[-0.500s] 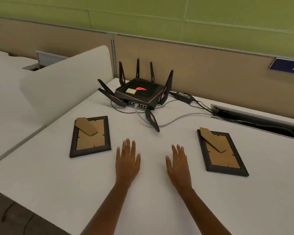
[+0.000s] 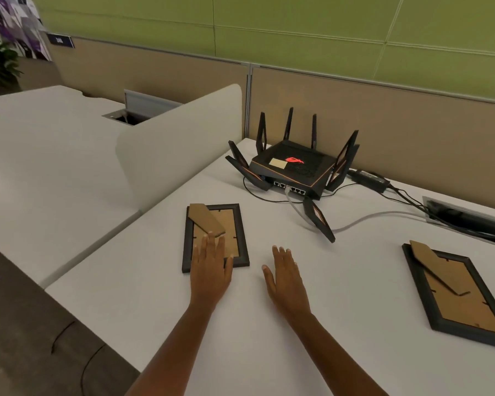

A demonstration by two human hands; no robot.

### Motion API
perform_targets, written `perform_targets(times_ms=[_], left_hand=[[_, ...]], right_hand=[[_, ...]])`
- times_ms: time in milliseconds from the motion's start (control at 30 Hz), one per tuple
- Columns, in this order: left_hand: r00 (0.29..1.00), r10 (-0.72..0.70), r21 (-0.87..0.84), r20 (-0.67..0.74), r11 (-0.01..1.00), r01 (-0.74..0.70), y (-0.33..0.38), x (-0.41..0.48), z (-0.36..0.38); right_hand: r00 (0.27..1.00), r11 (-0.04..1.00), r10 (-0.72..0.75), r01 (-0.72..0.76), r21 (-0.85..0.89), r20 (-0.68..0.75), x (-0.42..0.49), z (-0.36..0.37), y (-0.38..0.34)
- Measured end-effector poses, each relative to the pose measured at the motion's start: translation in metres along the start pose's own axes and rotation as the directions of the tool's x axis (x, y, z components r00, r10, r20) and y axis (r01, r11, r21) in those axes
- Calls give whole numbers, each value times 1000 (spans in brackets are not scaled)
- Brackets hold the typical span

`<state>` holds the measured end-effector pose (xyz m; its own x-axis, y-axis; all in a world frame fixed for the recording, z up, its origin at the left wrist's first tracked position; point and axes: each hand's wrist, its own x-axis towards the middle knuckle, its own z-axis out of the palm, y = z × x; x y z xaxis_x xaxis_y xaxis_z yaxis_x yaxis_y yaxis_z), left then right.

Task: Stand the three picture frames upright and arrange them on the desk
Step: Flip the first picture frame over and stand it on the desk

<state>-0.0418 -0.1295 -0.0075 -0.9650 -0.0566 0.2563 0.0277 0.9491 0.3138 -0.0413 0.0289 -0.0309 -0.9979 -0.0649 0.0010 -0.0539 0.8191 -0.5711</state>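
Two dark picture frames lie face down on the white desk (image 2: 269, 352), brown backs and cardboard stands up. The left frame (image 2: 236, 221) lies just left of centre; my left hand (image 2: 210, 265) rests flat over its near edge, fingers spread, fingertips touching the stand. The right frame (image 2: 466, 298) lies near the right edge of view, untouched. My right hand (image 2: 286, 275) lies flat and open on the bare desk between the two frames. No third frame is in view.
A black router (image 2: 293, 168) with upright antennas sits behind the frames, one antenna lying toward the desk's middle. Cables run right to a power brick (image 2: 369, 178) and a cable slot (image 2: 469, 215). A white divider panel (image 2: 180, 144) borders the desk's left side.
My left hand has moved left and forward from the bare desk onto the left frame. The view has swung left; my right hand stays flat on the desk.
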Motion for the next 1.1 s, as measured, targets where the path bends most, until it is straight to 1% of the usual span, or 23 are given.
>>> perform_targets(times_ms=[67, 100, 267, 333, 433, 500, 567, 667, 833, 967, 1033, 1100], left_hand=[[995, -68, 16, 68, 998, 67, -12, 3, -6], [995, -74, 14, 71, 997, 74, -17, 4, -7], [990, -133, -33, 40, 990, 135, -32, 7, -7], [985, -162, -46, 54, 985, 165, -32, 8, -7], [980, -195, -28, 33, 980, 196, -33, 10, -3], [965, -259, 10, 30, 966, 259, -38, 10, 4], [949, -316, 0, 21, 949, 316, -42, 13, 9], [949, -316, -36, 7, 948, 316, -43, 15, 12], [949, -315, -194, -14, 932, 306, -45, 16, 10], [945, -325, -291, -35, 908, 301, -45, 16, 10], [936, -346, -371, -60, 879, 301, -42, 18, 9], [915, -402, -459, -46, 822, 338, -38, 24, 5]], right_hand=[[999, 1000, -20, 20, -8, 26, 3, 9, -8], [999, 1000, -27, 27, -15, 41, 4, 12, -11], [995, 996, -49, 56, -74, 92, 14, 24, -18], [995, 990, -60, 70, -119, 84, 17, 28, -18], [997, 983, -65, 73, -169, 49, 18, 33, -16], [998, 982, -59, 64, -178, 36, 20, 35, -16], [997, 979, -65, 71, -191, 38, 22, 35, -17], [992, 972, -113, 123, -198, 58, 25, 34, -17], [986, 970, -140, 155, -189, 91, 27, 33, -16], [989, 984, -132, 138, -111, 65, 29, 31, -17], [991, 988, -127, 131, -80, 53, 29, 31, -19], [991, 991, -122, 124, -40, 46, 30, 30, -21]])
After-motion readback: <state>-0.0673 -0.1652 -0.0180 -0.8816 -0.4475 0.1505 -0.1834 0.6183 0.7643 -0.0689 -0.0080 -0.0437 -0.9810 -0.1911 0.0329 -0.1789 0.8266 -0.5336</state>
